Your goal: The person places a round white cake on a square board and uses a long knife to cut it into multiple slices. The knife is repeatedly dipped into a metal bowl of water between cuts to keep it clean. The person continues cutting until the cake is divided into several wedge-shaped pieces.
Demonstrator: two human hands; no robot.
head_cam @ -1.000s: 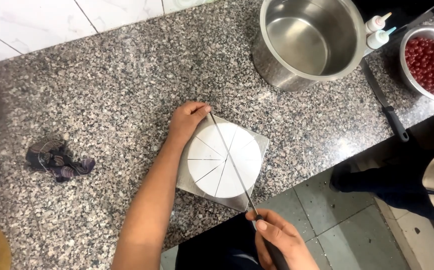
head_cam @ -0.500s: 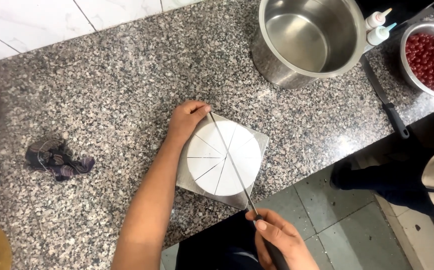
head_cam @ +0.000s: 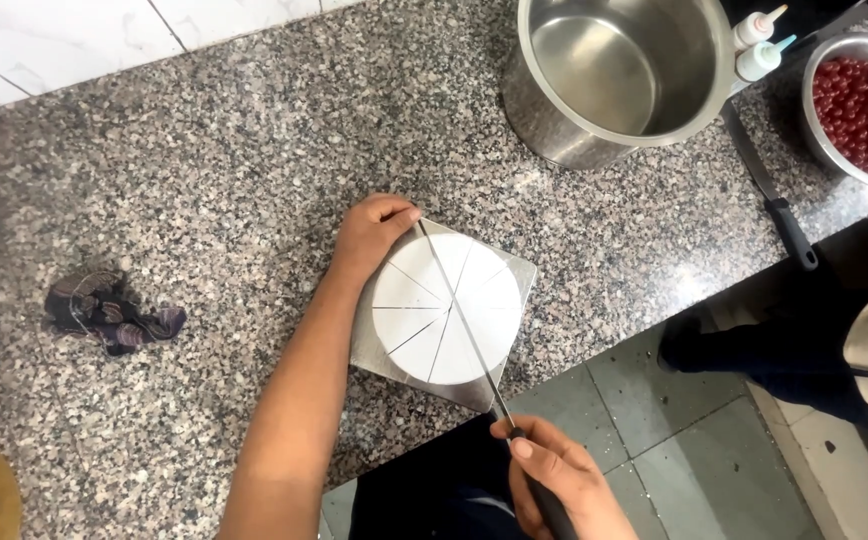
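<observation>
Speckled granite surface (head_cam: 204, 150) fills my frame. Right hand (head_cam: 559, 485), lower centre, has its grip closed round a long thin knife (head_cam: 459, 315) laid across the round white cake (head_cam: 446, 308) at centre; left hand (head_cam: 374, 232) curls on its square grey board (head_cam: 514, 275). Steel pot (head_cam: 619, 75) upper right.

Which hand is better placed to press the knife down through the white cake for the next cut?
Right. The right hand already grips the knife by its handle, blade laid across the round white cake. The left hand rests at the cake's far edge, near the blade's tip.
</observation>
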